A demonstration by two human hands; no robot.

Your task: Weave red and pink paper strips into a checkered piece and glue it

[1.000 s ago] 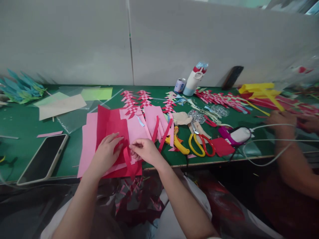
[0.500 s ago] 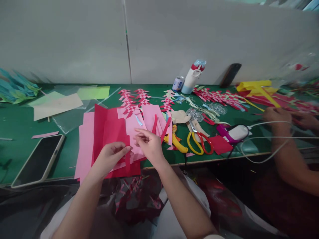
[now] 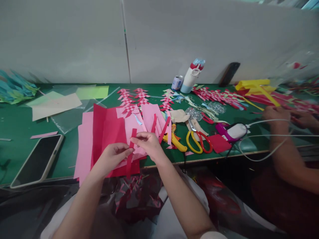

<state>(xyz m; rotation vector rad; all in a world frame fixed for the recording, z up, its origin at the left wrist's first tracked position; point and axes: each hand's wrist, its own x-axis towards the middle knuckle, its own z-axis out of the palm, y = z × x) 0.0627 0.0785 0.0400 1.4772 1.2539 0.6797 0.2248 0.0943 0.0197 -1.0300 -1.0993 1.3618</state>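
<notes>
A narrow red paper strip (image 3: pixel 129 164) stands nearly upright between my hands, its lower end hanging toward the table edge. My left hand (image 3: pixel 113 156) pinches it around the middle with thumb and fingertips. Higher up, the thumb and forefinger of my right hand (image 3: pixel 149 144) are closed on the same strip. Under the hands lie a folded red paper sheet (image 3: pixel 112 129) and pink paper sheets (image 3: pixel 84 146). More red strips (image 3: pixel 164 128) rest on the pink paper just right of my right hand.
Scissors (image 3: pixel 195 137) with yellow and red handles lie to the right, beside a yellow-handled tool (image 3: pixel 178 142). A phone (image 3: pixel 37 161) lies at left. Woven paper pieces (image 3: pixel 128 101), a bottle (image 3: pixel 191 78) and a can (image 3: pixel 177 83) are behind. Another person's hand (image 3: pixel 276 116) works at right.
My right hand, apart from the strip before, has closed on its upper part. The strip now shows above my left fingers, where earlier it only hung below them.
</notes>
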